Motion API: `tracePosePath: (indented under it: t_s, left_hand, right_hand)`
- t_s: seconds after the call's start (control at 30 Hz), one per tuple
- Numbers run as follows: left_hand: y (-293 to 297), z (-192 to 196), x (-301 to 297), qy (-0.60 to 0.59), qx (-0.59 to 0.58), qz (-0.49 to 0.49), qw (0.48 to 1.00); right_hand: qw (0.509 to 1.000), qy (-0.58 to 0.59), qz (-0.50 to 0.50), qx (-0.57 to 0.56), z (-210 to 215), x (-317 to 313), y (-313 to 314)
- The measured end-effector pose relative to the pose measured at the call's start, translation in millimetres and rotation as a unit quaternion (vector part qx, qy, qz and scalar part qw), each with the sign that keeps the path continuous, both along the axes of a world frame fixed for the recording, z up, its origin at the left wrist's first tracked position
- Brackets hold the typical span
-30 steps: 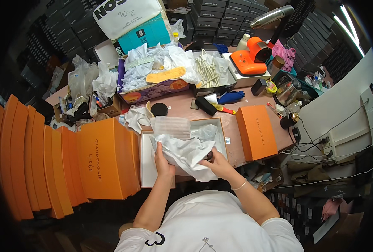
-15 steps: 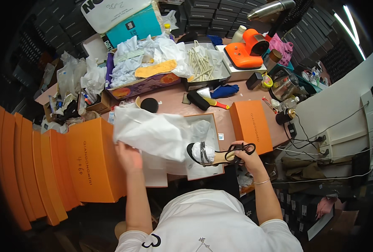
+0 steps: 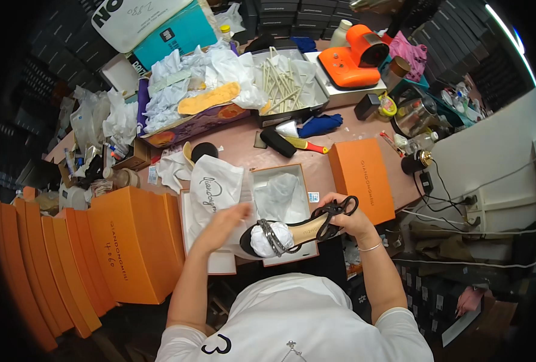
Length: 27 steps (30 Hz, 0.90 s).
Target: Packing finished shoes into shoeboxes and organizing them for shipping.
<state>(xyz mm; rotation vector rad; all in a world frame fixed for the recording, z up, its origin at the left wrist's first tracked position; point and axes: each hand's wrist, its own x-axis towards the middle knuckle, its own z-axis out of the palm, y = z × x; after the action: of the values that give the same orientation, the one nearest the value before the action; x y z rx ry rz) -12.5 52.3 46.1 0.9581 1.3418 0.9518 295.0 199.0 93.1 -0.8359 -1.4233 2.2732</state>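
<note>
My right hand [image 3: 347, 218] is closed round the heel end of a black strappy sandal [image 3: 304, 234]. White paper stuffing [image 3: 268, 240] fills its toe under the glittery straps, and the toe points left. My left hand [image 3: 224, 226] is close to the toe, its fingers smeared by motion; whether it grips anything is unclear. Just beyond it a white cloth bag [image 3: 216, 184] with black script lies over the left part of an open white-lined shoe box [image 3: 307, 181]. Inside the box's right part is something wrapped in thin pale paper [image 3: 278, 192].
Orange shoe boxes [image 3: 126, 241] stand in a row at the left; another orange box [image 3: 362, 181] is at the right. Further back lie a brush [image 3: 278, 143], a carton of paper and cloths [image 3: 189, 120], a tray of pale sticks [image 3: 283, 84] and an orange device [image 3: 349, 63].
The white bag has come down over the box, and its script now shows. My left hand has moved right toward the sandal. The sandal has shifted slightly left and nearer.
</note>
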Motion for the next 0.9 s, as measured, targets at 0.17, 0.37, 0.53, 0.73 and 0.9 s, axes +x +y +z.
tracePosePath:
  t_s: [0.17, 0.37, 0.53, 0.73, 0.9]
  left_hand:
    - [37, -24, 85, -0.73, -0.158, -0.018, 0.665]
    - [85, 4, 79, -0.393, -0.059, 0.364, 0.842]
    - [68, 12, 68, -0.375, -0.071, 0.36, 0.851]
    - [6, 17, 45, -0.373, -0.064, 0.341, 0.861]
    - [-26, 24, 27, -0.366, -0.039, 0.357, 0.858]
  right_hand:
    - [0.988, 0.029, 0.064, 0.134, -17, -57, 63]
    - [1.0, 0.019, 0.011, -0.004, -33, -42, 54]
    - [0.994, 0.054, 0.01, -0.098, -39, -65, -9]
    - [0.964, 0.107, -0.019, -0.242, -41, -91, -73]
    - [0.977, 0.094, 0.004, -0.193, -32, -115, -101]
